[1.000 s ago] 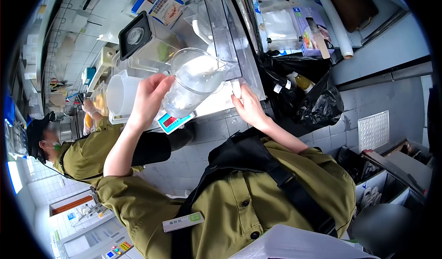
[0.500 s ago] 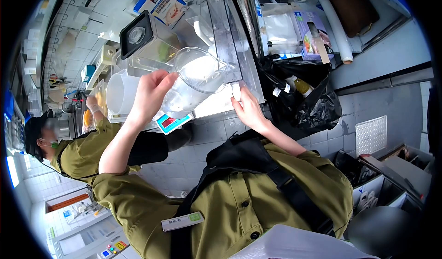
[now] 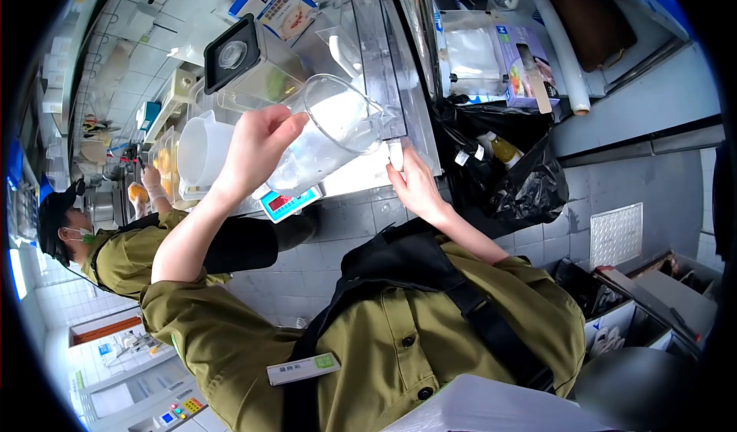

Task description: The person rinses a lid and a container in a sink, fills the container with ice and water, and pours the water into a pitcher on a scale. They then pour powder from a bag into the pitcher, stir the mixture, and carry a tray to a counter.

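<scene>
Clear jug (image 3: 303, 161) held beside rim in closed grip of left hand (image 3: 261, 149), over table (image 3: 355, 182), near scale (image 3: 288, 204); small white piece (image 3: 396, 155) pinched in grip of right hand (image 3: 418, 184); translucent pitcher (image 3: 204, 151) placed beside left hand.

2 bare hands (image 3: 265, 146), 1 clear pitcher (image 3: 315, 152), 1 scale (image 3: 289, 204), 1 co-worker (image 3: 127, 251).

Bright light is glaring off the worktop (image 3: 355, 177) near centre, toward twelve o'clock; a white strip (image 3: 18, 275) is glowing at nine. Fisheye distortion is bending the edges; a round patch (image 3: 628, 386) is blurring at four.
</scene>
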`<control>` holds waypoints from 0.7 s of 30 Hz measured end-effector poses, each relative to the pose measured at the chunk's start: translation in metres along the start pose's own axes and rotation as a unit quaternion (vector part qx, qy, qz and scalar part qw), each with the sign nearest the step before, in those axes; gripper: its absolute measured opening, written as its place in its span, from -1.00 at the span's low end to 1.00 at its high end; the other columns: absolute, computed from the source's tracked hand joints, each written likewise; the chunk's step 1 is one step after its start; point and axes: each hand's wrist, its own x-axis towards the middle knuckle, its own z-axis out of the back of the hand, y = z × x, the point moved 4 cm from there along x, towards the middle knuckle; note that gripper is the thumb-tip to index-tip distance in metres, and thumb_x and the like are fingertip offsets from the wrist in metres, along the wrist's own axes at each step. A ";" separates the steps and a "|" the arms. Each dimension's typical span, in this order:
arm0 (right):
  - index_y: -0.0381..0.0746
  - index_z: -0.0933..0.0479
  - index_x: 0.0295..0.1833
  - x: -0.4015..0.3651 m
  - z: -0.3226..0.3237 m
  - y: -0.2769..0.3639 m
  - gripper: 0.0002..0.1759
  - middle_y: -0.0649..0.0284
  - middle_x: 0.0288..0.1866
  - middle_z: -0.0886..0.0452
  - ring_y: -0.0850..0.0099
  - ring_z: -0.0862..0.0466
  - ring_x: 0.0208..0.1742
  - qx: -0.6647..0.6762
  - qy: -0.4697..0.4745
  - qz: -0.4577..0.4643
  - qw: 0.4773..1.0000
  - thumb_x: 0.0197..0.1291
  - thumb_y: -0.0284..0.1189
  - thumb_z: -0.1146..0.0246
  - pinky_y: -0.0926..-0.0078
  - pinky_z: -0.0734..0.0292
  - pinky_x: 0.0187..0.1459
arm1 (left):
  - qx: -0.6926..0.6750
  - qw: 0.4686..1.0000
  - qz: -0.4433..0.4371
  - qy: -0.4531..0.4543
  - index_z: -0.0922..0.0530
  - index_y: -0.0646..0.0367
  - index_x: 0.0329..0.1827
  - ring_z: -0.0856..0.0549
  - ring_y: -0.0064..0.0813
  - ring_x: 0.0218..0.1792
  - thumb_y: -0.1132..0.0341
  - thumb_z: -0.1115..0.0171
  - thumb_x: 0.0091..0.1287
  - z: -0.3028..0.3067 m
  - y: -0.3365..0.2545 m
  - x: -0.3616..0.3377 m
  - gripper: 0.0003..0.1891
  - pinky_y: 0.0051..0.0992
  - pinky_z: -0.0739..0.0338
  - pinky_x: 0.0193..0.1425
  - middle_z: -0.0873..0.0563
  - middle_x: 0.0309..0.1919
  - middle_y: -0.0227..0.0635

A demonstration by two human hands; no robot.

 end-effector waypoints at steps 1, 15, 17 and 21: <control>-0.37 -0.31 -0.20 0.000 0.000 0.000 -0.76 -0.03 -0.34 -0.42 -0.01 -0.47 -0.28 -0.002 0.002 -0.002 1.000 0.00 -0.52 -0.12 0.20 -0.38 -0.28 | 0.008 1.000 -0.004 0.000 -0.43 0.36 -0.56 -0.21 -0.77 -0.60 0.25 -0.11 0.20 0.000 -0.002 0.000 -0.69 -0.63 -0.10 -0.59 -0.29 -0.72 -0.60; -0.35 -0.31 -0.12 0.000 0.001 -0.004 -0.73 0.00 -0.32 -0.42 0.01 -0.50 -0.29 -0.005 0.004 0.012 1.000 0.04 -0.53 -0.11 0.30 -0.41 -0.30 | 0.067 0.997 -0.030 0.012 -0.40 0.39 -0.57 -0.22 -0.75 -0.59 0.25 -0.10 0.21 0.001 -0.014 0.010 -0.67 -0.61 -0.14 -0.59 -0.29 -0.73 -0.55; -0.34 -0.31 -0.11 0.000 0.002 -0.003 -0.73 0.00 -0.31 -0.43 0.02 -0.50 -0.29 -0.007 -0.004 0.019 1.000 0.04 -0.53 -0.11 0.30 -0.41 -0.30 | 0.068 0.997 -0.035 0.013 -0.40 0.40 -0.56 -0.22 -0.75 -0.59 0.25 -0.10 0.21 0.000 -0.015 0.011 -0.67 -0.60 -0.15 -0.59 -0.29 -0.73 -0.54; -0.35 -0.31 -0.10 -0.001 0.003 -0.004 -0.72 0.00 -0.30 -0.44 0.04 -0.52 -0.29 -0.016 0.002 0.008 1.000 0.05 -0.52 -0.11 0.31 -0.42 -0.29 | 0.064 0.996 -0.059 -0.003 -0.38 0.40 -0.60 -0.24 -0.58 -0.67 0.23 -0.11 0.17 0.000 -0.017 0.012 -0.65 -0.50 -0.23 -0.59 -0.30 -0.78 -0.32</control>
